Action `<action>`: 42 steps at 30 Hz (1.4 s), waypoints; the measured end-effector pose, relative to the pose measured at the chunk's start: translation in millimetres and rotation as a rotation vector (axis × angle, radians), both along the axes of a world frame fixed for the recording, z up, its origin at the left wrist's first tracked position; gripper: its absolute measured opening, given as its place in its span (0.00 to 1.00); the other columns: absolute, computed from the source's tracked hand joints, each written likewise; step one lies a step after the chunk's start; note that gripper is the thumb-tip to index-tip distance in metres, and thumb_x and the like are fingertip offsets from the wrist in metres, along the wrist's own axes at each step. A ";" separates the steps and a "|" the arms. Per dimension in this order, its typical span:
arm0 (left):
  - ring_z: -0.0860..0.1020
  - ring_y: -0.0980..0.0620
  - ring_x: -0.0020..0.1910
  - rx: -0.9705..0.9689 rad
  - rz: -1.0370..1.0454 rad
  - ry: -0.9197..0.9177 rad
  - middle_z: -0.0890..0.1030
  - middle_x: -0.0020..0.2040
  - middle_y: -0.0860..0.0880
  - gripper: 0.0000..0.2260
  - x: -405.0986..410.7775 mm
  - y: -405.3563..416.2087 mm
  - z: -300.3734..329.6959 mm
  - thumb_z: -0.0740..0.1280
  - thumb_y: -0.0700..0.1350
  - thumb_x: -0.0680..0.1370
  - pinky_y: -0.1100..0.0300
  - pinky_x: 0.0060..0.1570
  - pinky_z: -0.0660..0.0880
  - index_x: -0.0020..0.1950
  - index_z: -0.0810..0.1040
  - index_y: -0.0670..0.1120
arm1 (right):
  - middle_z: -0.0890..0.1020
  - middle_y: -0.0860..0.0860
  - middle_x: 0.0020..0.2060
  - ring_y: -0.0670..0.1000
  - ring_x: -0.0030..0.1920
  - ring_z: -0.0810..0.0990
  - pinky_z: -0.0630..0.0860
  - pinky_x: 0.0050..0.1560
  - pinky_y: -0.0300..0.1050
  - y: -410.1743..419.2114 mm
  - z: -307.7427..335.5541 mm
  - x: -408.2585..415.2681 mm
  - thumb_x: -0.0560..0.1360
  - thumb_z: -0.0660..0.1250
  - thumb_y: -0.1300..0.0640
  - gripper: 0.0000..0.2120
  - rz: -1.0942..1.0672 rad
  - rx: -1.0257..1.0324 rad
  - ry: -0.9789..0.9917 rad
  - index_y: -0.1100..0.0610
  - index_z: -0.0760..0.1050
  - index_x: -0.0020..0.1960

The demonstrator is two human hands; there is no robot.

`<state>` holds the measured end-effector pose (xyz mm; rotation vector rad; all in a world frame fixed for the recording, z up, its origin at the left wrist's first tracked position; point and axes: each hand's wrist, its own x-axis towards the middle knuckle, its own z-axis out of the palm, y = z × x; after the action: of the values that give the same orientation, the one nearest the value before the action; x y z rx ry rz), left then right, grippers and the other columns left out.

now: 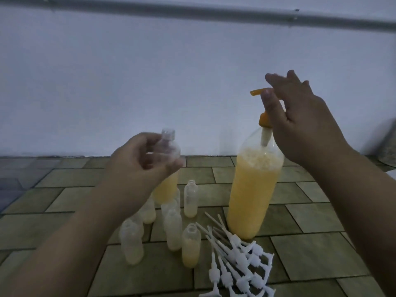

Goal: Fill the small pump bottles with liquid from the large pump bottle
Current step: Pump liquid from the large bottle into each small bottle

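Observation:
The large pump bottle (255, 189) stands on the tiled floor, mostly full of yellow liquid, its orange pump spout (257, 92) raised and pointing left. My right hand (300, 123) lies over the pump head with fingers stretched out and the thumb beside the stem. My left hand (139, 166) grips a small clear bottle (168, 146), uncapped, held upright in the air to the left of the spout and lower than it. Yellow liquid fills its lower part. Several small uncapped bottles (191, 245) stand on the floor below, each partly filled with pale yellow liquid.
A pile of white pump tops (237, 260) with long tubes lies on the floor in front of the large bottle. A pale wall (150, 82) rises close behind, with a grey pipe (214, 12) along its top. A grey object (389, 144) sits at the right edge.

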<state>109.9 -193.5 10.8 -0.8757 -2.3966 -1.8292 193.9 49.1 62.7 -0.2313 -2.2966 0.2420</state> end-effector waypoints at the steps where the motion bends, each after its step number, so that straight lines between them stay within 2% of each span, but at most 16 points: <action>1: 0.81 0.58 0.47 -0.027 0.008 -0.018 0.82 0.50 0.56 0.29 2.2 -8.9 -8.8 0.71 0.59 0.59 0.58 0.46 0.78 0.58 0.76 0.54 | 0.64 0.48 0.73 0.47 0.76 0.51 0.43 0.69 0.35 0.8 -1.8 -0.7 0.81 0.46 0.43 0.25 -0.001 0.011 -0.010 0.53 0.62 0.73; 6: 0.82 0.55 0.46 -0.155 0.070 -0.087 0.82 0.51 0.57 0.32 12.4 -41.4 -55.4 0.72 0.68 0.57 0.50 0.44 0.80 0.58 0.76 0.58 | 0.66 0.48 0.72 0.48 0.76 0.52 0.46 0.68 0.35 6.7 -4.6 -3.7 0.81 0.47 0.43 0.24 -0.017 0.033 0.001 0.52 0.63 0.72; 9: 0.83 0.53 0.44 -0.160 0.090 -0.162 0.83 0.49 0.55 0.36 16.5 -51.4 -79.8 0.74 0.71 0.48 0.49 0.45 0.79 0.54 0.77 0.59 | 0.66 0.49 0.72 0.49 0.75 0.54 0.52 0.70 0.41 7.7 -8.3 -3.6 0.81 0.48 0.44 0.23 -0.029 0.022 0.040 0.53 0.63 0.72; 10: 0.83 0.53 0.43 -0.166 0.100 -0.181 0.84 0.48 0.55 0.33 18.2 -52.6 -84.8 0.76 0.69 0.49 0.51 0.44 0.79 0.52 0.78 0.59 | 0.67 0.49 0.71 0.50 0.75 0.55 0.55 0.70 0.43 7.6 -10.6 -4.0 0.81 0.49 0.45 0.23 -0.038 0.015 0.056 0.53 0.63 0.72; 12: 0.83 0.55 0.41 -0.198 0.124 -0.185 0.84 0.45 0.54 0.25 20.9 -54.0 -93.8 0.77 0.64 0.55 0.56 0.42 0.77 0.48 0.79 0.59 | 0.68 0.50 0.70 0.51 0.75 0.56 0.54 0.69 0.41 6.3 -13.5 -5.1 0.81 0.50 0.46 0.22 -0.051 0.016 0.083 0.54 0.64 0.71; 17: 0.81 0.59 0.40 -0.294 0.192 -0.099 0.83 0.43 0.57 0.23 22.4 -55.3 -116.2 0.72 0.63 0.55 0.58 0.43 0.77 0.49 0.74 0.68 | 0.69 0.50 0.69 0.50 0.75 0.56 0.46 0.69 0.35 -0.2 -14.1 -8.7 0.81 0.50 0.48 0.21 -0.036 0.010 0.117 0.56 0.66 0.70; 19: 0.80 0.59 0.40 -0.317 0.171 -0.079 0.82 0.42 0.59 0.22 23.3 -50.1 -121.9 0.77 0.52 0.63 0.59 0.42 0.76 0.47 0.71 0.71 | 0.70 0.51 0.69 0.51 0.75 0.57 0.47 0.70 0.37 -2.0 -14.5 -9.9 0.81 0.50 0.47 0.22 -0.032 -0.003 0.136 0.56 0.66 0.70; 21: 0.79 0.59 0.41 -0.392 0.146 -0.068 0.79 0.42 0.60 0.27 22.2 -47.0 -128.9 0.77 0.45 0.65 0.61 0.42 0.75 0.47 0.68 0.73 | 0.69 0.51 0.69 0.51 0.75 0.57 0.48 0.71 0.39 -2.0 -15.0 -10.1 0.81 0.50 0.47 0.22 -0.037 -0.007 0.144 0.56 0.66 0.70; 23: 0.78 0.58 0.43 -0.460 0.154 -0.028 0.76 0.43 0.63 0.24 22.0 -43.8 -133.6 0.77 0.50 0.64 0.61 0.42 0.74 0.47 0.70 0.73 | 0.69 0.51 0.69 0.51 0.75 0.57 0.48 0.70 0.38 -1.7 -15.3 -9.9 0.81 0.50 0.47 0.22 -0.038 -0.007 0.145 0.56 0.66 0.70; 26: 0.77 0.59 0.41 -0.503 0.168 0.075 0.72 0.42 0.68 0.22 22.8 -40.4 -138.9 0.72 0.58 0.62 0.66 0.40 0.71 0.48 0.66 0.76 | 0.70 0.51 0.69 0.50 0.74 0.58 0.49 0.70 0.38 -0.5 -15.5 -9.2 0.81 0.50 0.48 0.22 -0.039 -0.005 0.151 0.56 0.66 0.70; 28: 0.78 0.59 0.45 -0.486 0.164 0.102 0.73 0.46 0.66 0.19 24.5 -36.1 -143.6 0.73 0.54 0.67 0.65 0.43 0.71 0.49 0.68 0.70 | 0.70 0.51 0.69 0.50 0.74 0.58 0.50 0.71 0.40 -0.2 -15.1 -9.0 0.81 0.50 0.48 0.21 -0.040 -0.003 0.155 0.56 0.67 0.69; 30: 0.77 0.57 0.52 -0.518 0.164 0.092 0.71 0.52 0.62 0.19 24.9 -32.1 -147.5 0.72 0.52 0.71 0.62 0.49 0.72 0.57 0.68 0.62 | 0.70 0.52 0.69 0.51 0.74 0.58 0.50 0.71 0.40 0.0 -15.2 -9.0 0.81 0.50 0.48 0.21 -0.041 -0.001 0.157 0.56 0.67 0.69; 34: 0.76 0.54 0.53 -0.486 0.190 0.135 0.70 0.54 0.60 0.21 26.6 -26.4 -152.5 0.73 0.49 0.71 0.57 0.52 0.76 0.62 0.71 0.53 | 0.70 0.51 0.69 0.51 0.74 0.58 0.49 0.70 0.38 -0.3 -16.1 -8.7 0.81 0.50 0.48 0.21 -0.041 0.003 0.159 0.56 0.67 0.70; 36: 0.76 0.54 0.53 -0.452 0.192 0.158 0.70 0.52 0.62 0.22 26.8 -24.1 -153.7 0.73 0.47 0.70 0.54 0.50 0.77 0.62 0.72 0.51 | 0.71 0.52 0.68 0.51 0.74 0.58 0.49 0.71 0.39 -0.7 -16.3 -8.8 0.81 0.50 0.49 0.21 -0.034 0.004 0.166 0.57 0.67 0.69; 39: 0.73 0.58 0.52 -0.423 0.189 0.172 0.66 0.50 0.69 0.22 26.9 -19.6 -151.4 0.72 0.46 0.71 0.57 0.51 0.76 0.63 0.69 0.53 | 0.71 0.52 0.68 0.52 0.74 0.59 0.50 0.71 0.41 -1.4 -17.0 -9.2 0.81 0.51 0.49 0.21 -0.029 0.010 0.173 0.57 0.67 0.69; 42: 0.72 0.59 0.53 -0.394 0.175 0.147 0.64 0.50 0.70 0.22 28.2 -17.0 -151.1 0.71 0.47 0.73 0.58 0.51 0.76 0.62 0.66 0.55 | 0.71 0.52 0.69 0.51 0.74 0.59 0.50 0.71 0.40 -0.5 -17.1 -9.8 0.82 0.50 0.49 0.21 -0.032 0.007 0.176 0.57 0.67 0.69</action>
<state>138.0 -210.5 -140.3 -0.7550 -2.6798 -1.2104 184.2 48.5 45.7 -0.2334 -2.1174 0.2293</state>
